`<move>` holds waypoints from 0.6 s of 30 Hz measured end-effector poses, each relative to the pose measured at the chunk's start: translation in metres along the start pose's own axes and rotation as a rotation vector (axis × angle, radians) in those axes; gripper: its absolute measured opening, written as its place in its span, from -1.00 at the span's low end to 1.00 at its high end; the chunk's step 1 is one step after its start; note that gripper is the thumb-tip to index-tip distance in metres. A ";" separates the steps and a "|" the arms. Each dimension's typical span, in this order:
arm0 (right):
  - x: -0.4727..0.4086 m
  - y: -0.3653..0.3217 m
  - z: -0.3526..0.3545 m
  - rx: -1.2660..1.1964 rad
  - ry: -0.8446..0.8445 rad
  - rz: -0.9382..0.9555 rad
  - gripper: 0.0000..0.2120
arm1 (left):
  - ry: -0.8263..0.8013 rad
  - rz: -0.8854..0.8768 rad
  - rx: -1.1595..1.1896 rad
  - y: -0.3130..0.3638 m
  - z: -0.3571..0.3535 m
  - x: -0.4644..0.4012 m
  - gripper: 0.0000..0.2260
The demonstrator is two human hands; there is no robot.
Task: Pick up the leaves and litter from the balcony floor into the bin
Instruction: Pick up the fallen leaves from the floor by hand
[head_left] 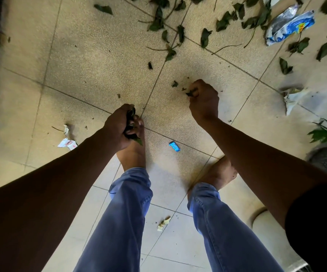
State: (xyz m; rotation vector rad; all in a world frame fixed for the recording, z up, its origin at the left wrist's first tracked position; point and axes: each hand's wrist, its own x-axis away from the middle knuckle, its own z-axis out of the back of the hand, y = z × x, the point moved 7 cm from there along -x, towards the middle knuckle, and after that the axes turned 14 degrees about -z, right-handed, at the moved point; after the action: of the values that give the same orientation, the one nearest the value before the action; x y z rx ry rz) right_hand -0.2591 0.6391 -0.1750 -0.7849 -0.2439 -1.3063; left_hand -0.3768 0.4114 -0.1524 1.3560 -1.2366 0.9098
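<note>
With leaves (133, 132) bunched in the curled left hand (119, 126) and a scrap pinched by the right hand (203, 100), remaining leaves beyond the fingertips should be gathered before binning.

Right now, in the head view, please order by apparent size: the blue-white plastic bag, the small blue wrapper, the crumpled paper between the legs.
1. blue-white plastic bag, clearly largest.
2. crumpled paper and small blue wrapper look alike; not ranked.
</note>
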 end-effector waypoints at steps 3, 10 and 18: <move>0.004 0.003 -0.002 -0.013 0.093 -0.060 -0.72 | 0.014 0.004 0.029 0.001 0.000 0.006 -0.67; 0.002 -0.019 -0.001 -0.023 0.097 -0.068 -0.84 | 0.033 -0.014 0.021 0.009 0.013 -0.002 -0.62; -0.045 -0.108 -0.013 -0.092 0.071 0.104 -0.49 | -0.009 0.011 0.056 0.013 0.020 -0.011 -0.67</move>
State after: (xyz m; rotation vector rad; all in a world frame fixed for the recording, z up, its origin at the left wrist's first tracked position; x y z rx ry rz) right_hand -0.3746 0.6596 -0.1693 -0.8172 -0.0856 -1.2515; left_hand -0.3939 0.3945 -0.1642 1.3999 -1.2347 0.9527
